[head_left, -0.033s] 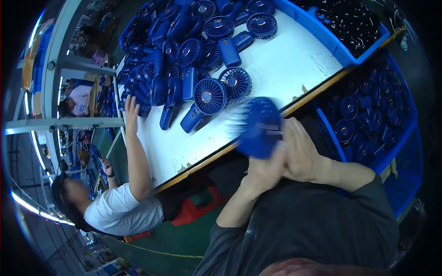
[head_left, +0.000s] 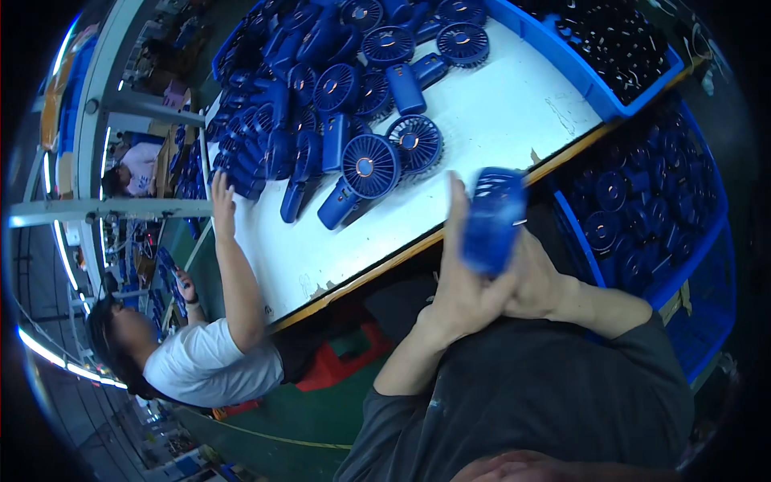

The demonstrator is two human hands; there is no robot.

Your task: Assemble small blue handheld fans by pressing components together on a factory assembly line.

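Head view, contents as seen from where I stand. One blue fan (head_left: 491,221), slatted round head uppermost, blurred; held up in front of the person's dark shirt (head_left: 538,377), just off the near edge of the table (head_left: 490,96). Left hand (head_left: 466,293): closed on the fan's lower part, one digit stretched up along its left side. Right hand (head_left: 536,277): closed about the lower right of the same fan, touching the left hand; I cannot tell how each finger sits. One white table with a yellowish edge, bearing a heap of blue fans (head_left: 336,88), piled at odd angles. One blue tray (head_left: 562,60) at the table's far right, filled with small dark pieces. One blue crate (head_left: 579,238), right of the hands and beside the table, holding further fans. One co-worker (head_left: 213,365), white shirt, dark cap, at left; one arm raised to the heap's edge. One red stool (head_left: 337,361), near the co-worker.
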